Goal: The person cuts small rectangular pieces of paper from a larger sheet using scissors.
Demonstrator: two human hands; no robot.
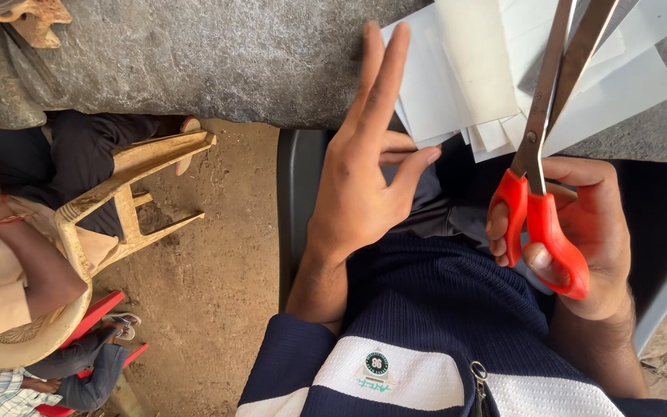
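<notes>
My right hand (592, 239) grips a pair of scissors (543, 177) with red handles; the steel blades point up over a pile of white paper sheets (496, 77). My left hand (368, 170) reaches to the lower left edge of the pile. Its thumb and a bent finger pinch the near edge of the sheets, while two fingers stretch straight out over the paper. The sheets lie on a grey stone-like table (218, 54) and hang a little over its edge.
A cream plastic chair (106, 208) stands at the left, with another person's arm (17, 255) on it. A red chair (94, 316) and a seated person are at the lower left. Bare dirt ground (218, 262) lies between. I sit on a dark chair (295, 201).
</notes>
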